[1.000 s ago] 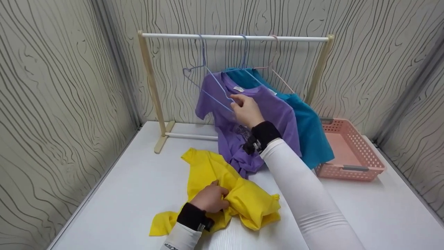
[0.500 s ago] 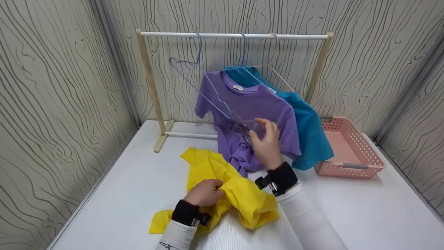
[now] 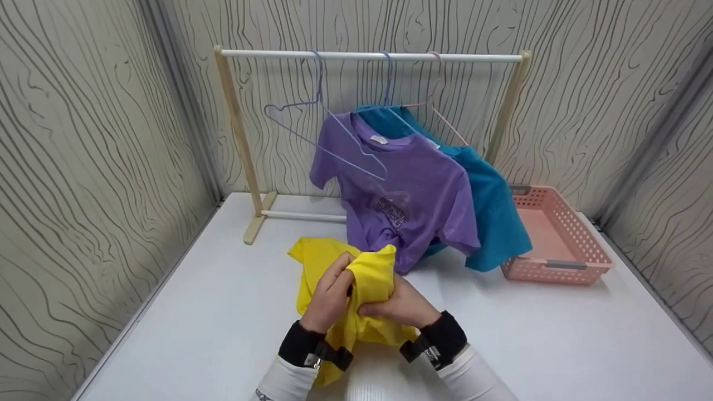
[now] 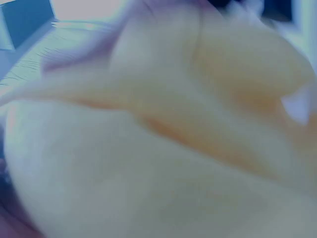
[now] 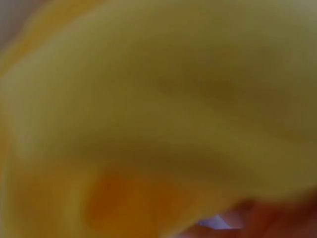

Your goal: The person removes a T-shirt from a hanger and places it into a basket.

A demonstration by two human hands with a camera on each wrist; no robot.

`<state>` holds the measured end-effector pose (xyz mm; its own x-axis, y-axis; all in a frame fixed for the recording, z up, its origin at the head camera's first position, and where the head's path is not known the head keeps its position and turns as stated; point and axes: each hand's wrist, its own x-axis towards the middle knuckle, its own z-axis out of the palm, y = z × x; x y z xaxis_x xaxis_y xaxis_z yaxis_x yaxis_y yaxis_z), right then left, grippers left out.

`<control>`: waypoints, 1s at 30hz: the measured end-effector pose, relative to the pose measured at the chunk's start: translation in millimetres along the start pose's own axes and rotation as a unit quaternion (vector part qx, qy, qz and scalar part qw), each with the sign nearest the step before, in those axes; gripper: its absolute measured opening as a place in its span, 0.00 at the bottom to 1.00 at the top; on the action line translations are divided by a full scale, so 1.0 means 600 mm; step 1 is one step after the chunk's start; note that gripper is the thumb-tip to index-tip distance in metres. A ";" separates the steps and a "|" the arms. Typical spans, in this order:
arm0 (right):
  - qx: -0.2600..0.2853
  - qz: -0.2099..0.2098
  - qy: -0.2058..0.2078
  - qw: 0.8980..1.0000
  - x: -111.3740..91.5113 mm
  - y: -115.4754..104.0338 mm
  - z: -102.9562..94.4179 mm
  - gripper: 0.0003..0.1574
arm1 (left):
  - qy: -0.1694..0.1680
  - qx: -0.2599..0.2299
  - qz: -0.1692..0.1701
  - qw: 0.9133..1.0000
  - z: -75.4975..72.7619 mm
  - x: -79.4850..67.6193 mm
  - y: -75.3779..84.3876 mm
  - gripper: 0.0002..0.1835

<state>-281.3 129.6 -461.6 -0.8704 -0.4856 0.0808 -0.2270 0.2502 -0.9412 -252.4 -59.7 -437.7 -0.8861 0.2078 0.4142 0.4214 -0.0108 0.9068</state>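
Note:
Both hands hold a bunched yellow T-shirt (image 3: 372, 275) low in front of the rack, in the middle of the head view. On its left side my left hand (image 3: 330, 296) grips the cloth, fingers curled over a fold. From the other side my right hand (image 3: 405, 303) holds it, thumb on the near face and the other fingers hidden behind the fabric. Part of the shirt trails onto the table. Blurred yellow cloth (image 5: 173, 99) fills the right wrist view, and pale, washed-out cloth (image 4: 124, 163) most of the left wrist view.
A bare blue-purple hanger (image 3: 320, 83) hangs on the rack's white rod (image 3: 267, 54). Beside it hang a purple T-shirt (image 3: 415, 172) and a teal shirt (image 3: 496, 206) on hangers. A pink basket (image 3: 579, 228) stands at the right on the white table (image 3: 223, 312).
My right hand has let go of the bare hanger and come down to the yellow T-shirt. The hanger has swung back. The shirt's right part is now gathered up between both hands.

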 end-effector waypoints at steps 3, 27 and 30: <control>-0.002 -0.011 0.085 0.996 -0.002 -0.011 0.008 0.40 | -0.024 -0.041 0.041 0.998 0.004 -0.001 0.006 0.07; 0.236 -0.244 0.316 0.886 -0.072 -0.096 -0.055 0.16 | -0.123 0.145 -0.079 0.979 -0.020 0.001 -0.018 0.12; 0.136 -0.297 0.358 0.875 -0.068 -0.090 -0.063 0.19 | -0.077 0.139 -0.087 0.983 -0.019 -0.001 -0.013 0.10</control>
<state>-250.3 167.5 -401.8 -0.7070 0.2110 0.6750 -0.7044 -0.1246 -0.6988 -257.6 -70.7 -444.1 -0.9192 0.3278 0.2184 0.3210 0.3019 0.8977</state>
